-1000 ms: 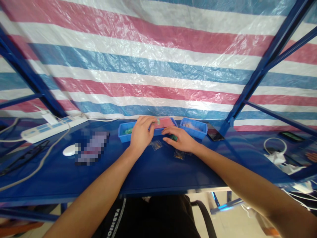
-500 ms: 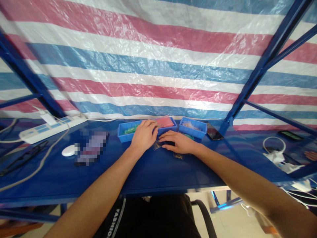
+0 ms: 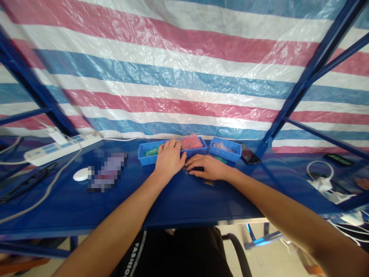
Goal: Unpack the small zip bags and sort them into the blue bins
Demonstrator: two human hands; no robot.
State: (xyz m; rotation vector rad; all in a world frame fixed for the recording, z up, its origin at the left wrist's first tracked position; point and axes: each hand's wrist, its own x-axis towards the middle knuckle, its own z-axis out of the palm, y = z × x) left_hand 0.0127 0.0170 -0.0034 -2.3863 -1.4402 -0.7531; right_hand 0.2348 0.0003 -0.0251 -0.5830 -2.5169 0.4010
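My left hand (image 3: 169,161) rests on the blue table (image 3: 178,200) against the front wall of a long blue tray (image 3: 145,153). Its fingers are curled down, and what lies under them is hidden. My right hand (image 3: 208,168) lies just to its right, fingers stretched flat toward the left thumb and pressing on a small dark item in a clear bag (image 3: 197,168). The two hands touch. Another small clear bag (image 3: 208,182) lies by my right wrist. The long tray holds green parts (image 3: 150,152) and pink bags (image 3: 190,142).
A second blue tray (image 3: 225,149) stands right of the first, with a phone (image 3: 249,155) beside it. At the left lie a power strip (image 3: 59,147), a white mouse (image 3: 81,174), cables and a blurred patch. White cable coils (image 3: 319,175) lie far right. A striped tarp hangs behind.
My left hand has come back from the long tray down to the table. My right hand slid left until the two hands met, covering the small clear bag that lay between them.
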